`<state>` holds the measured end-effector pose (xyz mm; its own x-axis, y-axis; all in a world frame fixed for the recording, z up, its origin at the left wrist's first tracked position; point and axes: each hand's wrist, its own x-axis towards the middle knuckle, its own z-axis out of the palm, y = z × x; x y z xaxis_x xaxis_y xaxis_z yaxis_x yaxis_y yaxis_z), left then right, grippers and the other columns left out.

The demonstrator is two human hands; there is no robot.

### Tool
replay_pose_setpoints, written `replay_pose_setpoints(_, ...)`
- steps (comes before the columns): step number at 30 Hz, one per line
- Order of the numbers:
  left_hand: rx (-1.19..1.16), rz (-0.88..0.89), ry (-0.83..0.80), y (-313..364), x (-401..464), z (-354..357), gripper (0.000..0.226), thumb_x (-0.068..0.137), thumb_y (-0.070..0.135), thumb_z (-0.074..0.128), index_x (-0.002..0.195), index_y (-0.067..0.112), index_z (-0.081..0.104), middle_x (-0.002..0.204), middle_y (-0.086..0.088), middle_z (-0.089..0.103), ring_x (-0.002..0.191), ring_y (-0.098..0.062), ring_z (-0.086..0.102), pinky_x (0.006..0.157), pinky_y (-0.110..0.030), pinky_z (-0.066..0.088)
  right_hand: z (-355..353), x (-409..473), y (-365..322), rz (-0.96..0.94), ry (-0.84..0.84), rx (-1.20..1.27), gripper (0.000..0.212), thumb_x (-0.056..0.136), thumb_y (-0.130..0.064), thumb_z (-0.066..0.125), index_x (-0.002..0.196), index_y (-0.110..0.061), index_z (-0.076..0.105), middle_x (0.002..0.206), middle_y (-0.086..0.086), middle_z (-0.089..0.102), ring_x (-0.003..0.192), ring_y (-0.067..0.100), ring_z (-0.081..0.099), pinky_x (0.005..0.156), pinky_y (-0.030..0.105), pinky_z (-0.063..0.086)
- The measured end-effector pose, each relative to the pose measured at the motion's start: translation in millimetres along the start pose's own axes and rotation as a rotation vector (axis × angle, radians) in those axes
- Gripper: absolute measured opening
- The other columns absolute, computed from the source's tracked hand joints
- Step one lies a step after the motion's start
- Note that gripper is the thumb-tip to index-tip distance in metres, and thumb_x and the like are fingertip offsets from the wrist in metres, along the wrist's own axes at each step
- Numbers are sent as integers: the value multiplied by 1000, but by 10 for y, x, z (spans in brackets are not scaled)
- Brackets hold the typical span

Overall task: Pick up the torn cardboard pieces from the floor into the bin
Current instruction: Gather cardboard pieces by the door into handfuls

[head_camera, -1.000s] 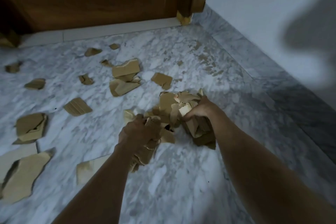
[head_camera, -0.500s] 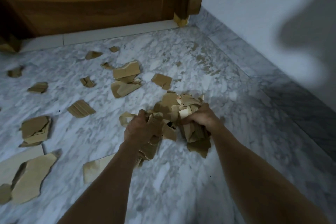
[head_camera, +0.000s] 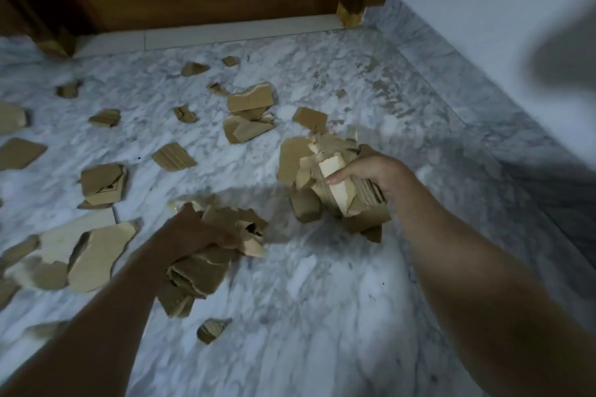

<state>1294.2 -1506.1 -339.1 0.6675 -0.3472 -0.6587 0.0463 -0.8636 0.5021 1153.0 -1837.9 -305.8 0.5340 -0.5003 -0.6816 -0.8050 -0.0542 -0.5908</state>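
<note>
Head view shows the left hand [head_camera: 193,232] and right hand [head_camera: 371,177] each clenched round a bundle of torn cardboard pieces [head_camera: 325,184], with more strewn over the marble floor [head_camera: 322,300] to the left and far side. Light, stiff and ragged, loose scraps probably slip unless squeezed at mid-stack. No bin is in view; the left fingers are hidden.

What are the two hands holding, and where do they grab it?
Each grips a bunch of torn cardboard: left hand around its bunch's top, right hand around its bunch's side.

Tan cardboard pieces [head_camera: 250,100] — grey-veined marble floor [head_camera: 322,316]
</note>
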Motion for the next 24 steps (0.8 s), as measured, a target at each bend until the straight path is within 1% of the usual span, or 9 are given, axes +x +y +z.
replay_pose_setpoints(2,82,-17,43,-197,-72,156,145,15,71,87,141,12,47,123,-8,64,105,-29,65,81,-40,58,266,112,-96,96,-38,-178,162,39,-39,102,160,-18,-4,165,11,16,147,38,27,110,54,39)
replay_pose_setpoints(4,190,-13,104,-245,-196,316,135,27,69,89,140,13,43,131,-11,49,117,-36,56,92,-43,53,470,200,-142,146,-15,-240,166,33,-42,102,159,-16,-3,164,14,18,146,40,27,109,56,39)
replay_pose_setpoints(7,351,-75,216,-143,-339,449,112,55,54,91,140,10,33,130,-16,29,123,-43,39,104,-47,41,677,233,-223,121,52,-385,152,41,-42,100,159,-12,9,159,18,27,143,40,32,108,53,42)
replay_pose_setpoints(11,419,-133,252,-101,-382,485,119,57,65,85,144,10,26,137,-21,35,125,-41,37,105,-46,34,847,47,-299,120,101,-525,147,61,-41,95,158,-14,-12,164,18,-10,152,41,-4,118,59,21)
replay_pose_setpoints(13,408,-105,270,-89,-395,496,110,61,62,85,140,9,29,134,-19,45,124,-39,45,102,-44,38,891,-24,-292,87,119,-497,143,62,-36,95,158,-15,-9,164,18,-5,151,42,0,115,60,26)
replay_pose_setpoints(16,258,-57,300,-57,-443,475,90,68,53,84,130,8,36,121,-14,60,116,-38,58,89,-38,45,951,-158,-231,-16,173,-451,133,62,-25,95,157,-16,3,159,18,24,145,42,28,107,54,42)
replay_pose_setpoints(18,112,-90,233,-101,-411,422,92,57,53,90,122,9,42,107,-8,59,111,-35,62,80,-34,45,958,-223,-142,-70,180,-387,125,62,-20,94,155,-18,11,152,15,42,136,39,44,101,47,48)
replay_pose_setpoints(21,-141,-38,144,-206,-249,311,109,21,71,90,109,12,63,97,-5,72,90,-30,71,74,-39,59,861,-350,32,-50,74,-239,121,63,-20,94,155,-17,16,155,10,39,139,34,41,102,38,45)
replay_pose_setpoints(24,-422,125,40,-74,-234,138,76,37,44,97,100,10,74,88,-10,77,81,-32,74,62,-35,58,583,-479,194,-32,13,-206,113,61,-27,95,152,-13,30,151,5,41,137,30,42,98,31,42)
